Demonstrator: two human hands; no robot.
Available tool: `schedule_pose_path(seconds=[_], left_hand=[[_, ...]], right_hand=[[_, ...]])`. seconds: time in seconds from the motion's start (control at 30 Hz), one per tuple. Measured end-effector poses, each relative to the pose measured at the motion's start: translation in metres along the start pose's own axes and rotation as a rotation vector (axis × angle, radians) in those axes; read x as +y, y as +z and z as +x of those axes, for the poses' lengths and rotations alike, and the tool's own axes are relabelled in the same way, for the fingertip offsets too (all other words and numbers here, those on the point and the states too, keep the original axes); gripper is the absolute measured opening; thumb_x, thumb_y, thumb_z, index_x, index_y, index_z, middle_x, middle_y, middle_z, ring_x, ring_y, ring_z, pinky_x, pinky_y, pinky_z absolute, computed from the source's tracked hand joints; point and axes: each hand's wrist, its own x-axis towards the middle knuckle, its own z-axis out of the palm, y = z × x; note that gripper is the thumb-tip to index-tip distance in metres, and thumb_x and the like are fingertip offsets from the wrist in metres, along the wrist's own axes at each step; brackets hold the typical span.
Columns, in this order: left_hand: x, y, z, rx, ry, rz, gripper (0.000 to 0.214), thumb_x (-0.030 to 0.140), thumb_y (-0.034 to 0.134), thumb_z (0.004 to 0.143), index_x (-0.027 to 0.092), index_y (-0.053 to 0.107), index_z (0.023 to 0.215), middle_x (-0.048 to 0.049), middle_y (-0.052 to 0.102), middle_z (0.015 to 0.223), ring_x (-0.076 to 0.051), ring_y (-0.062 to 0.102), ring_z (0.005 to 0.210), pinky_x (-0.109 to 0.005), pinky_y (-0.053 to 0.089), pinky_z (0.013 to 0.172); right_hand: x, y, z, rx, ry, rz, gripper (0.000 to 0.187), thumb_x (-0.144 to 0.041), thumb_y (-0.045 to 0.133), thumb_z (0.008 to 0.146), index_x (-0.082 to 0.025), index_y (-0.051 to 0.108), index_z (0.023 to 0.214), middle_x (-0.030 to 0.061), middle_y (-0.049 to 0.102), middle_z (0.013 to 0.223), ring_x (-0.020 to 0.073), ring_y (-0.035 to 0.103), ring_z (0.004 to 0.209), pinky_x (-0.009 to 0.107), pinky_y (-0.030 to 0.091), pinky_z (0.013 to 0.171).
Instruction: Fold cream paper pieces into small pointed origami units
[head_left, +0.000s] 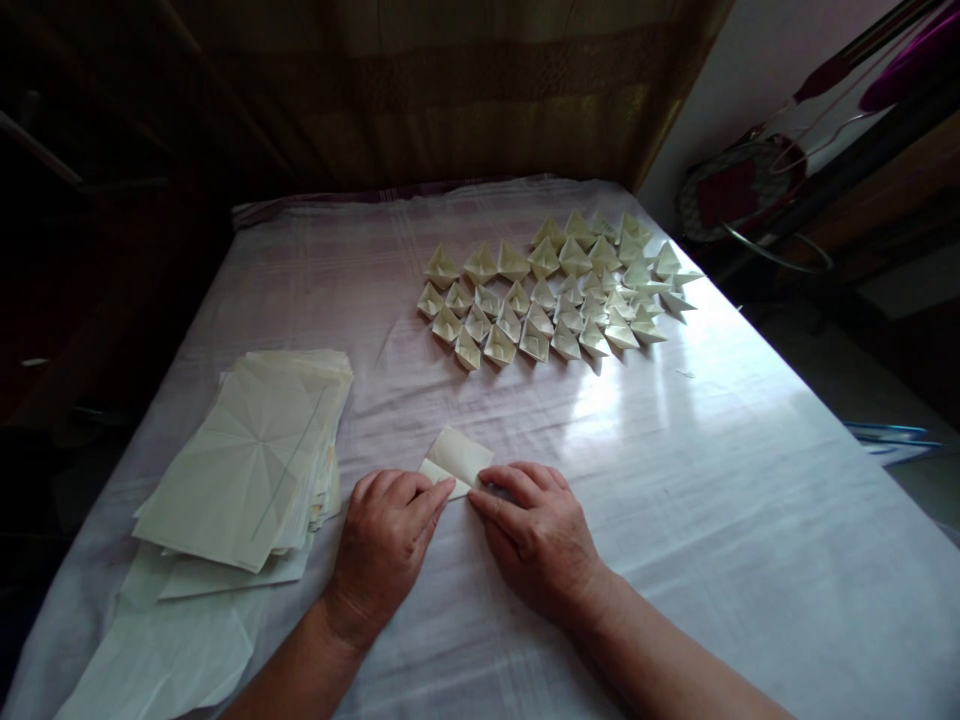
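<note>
A small folded sheet of cream paper [459,455] lies on the cloth between my hands, with a fold along its near edge. My left hand [390,535] pinches the paper's left near corner between thumb and fingers. On the opposite side, my right hand [536,530] grips the right near corner, fingertips pressed together on it. Beyond the hands stand several folded paper boats [534,345] in close rows. To the left rests a stack of loose paper sheets [240,460], the top one marked with star-like creases and a green line.
A pale checked cloth [675,520] covers the table, whose right edge runs beside the boats. Behind the table hangs a brown curtain [420,90]. A round patterned bag [739,185] and poles are off to the right.
</note>
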Motion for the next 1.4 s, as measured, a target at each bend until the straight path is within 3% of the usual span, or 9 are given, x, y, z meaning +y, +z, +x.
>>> schedule_pose_path(seconds=[0.87, 1.17, 1.4], left_hand=[[-0.0010, 0.0027, -0.0005, -0.007, -0.034, -0.024, 0.020, 0.023, 0.051, 0.098, 0.024, 0.070, 0.105, -0.0011, 0.067, 0.084, -0.018, 0.054, 0.078, -0.034, 0.037, 0.074], [-0.0018, 0.0039, -0.0011, -0.015, -0.048, -0.027, 0.018, 0.024, 0.054, 0.097, 0.025, 0.071, 0.104, -0.0004, 0.066, 0.083, -0.017, 0.054, 0.077, -0.033, 0.037, 0.074], [-0.0030, 0.0048, -0.0017, -0.025, -0.059, -0.022, 0.019, 0.025, 0.054, 0.097, 0.026, 0.071, 0.104, -0.0008, 0.066, 0.084, -0.018, 0.055, 0.078, -0.034, 0.038, 0.074]], right_hand=[[-0.0025, -0.0008, 0.0021, -0.013, 0.010, 0.012, 0.022, -0.013, 0.056, 0.087, -0.024, 0.070, 0.100, 0.0047, 0.068, 0.102, 0.0214, 0.055, 0.091, 0.036, 0.042, 0.079], [-0.0023, 0.0012, 0.0013, -0.073, -0.001, -0.045, 0.035, -0.017, 0.059, 0.089, -0.029, 0.066, 0.120, 0.0044, 0.066, 0.103, 0.0207, 0.053, 0.092, 0.035, 0.037, 0.080], [-0.0018, 0.0027, -0.0004, -0.089, -0.004, -0.075, 0.033, -0.019, 0.059, 0.090, -0.030, 0.067, 0.121, 0.0051, 0.065, 0.104, 0.0207, 0.052, 0.092, 0.035, 0.035, 0.080]])
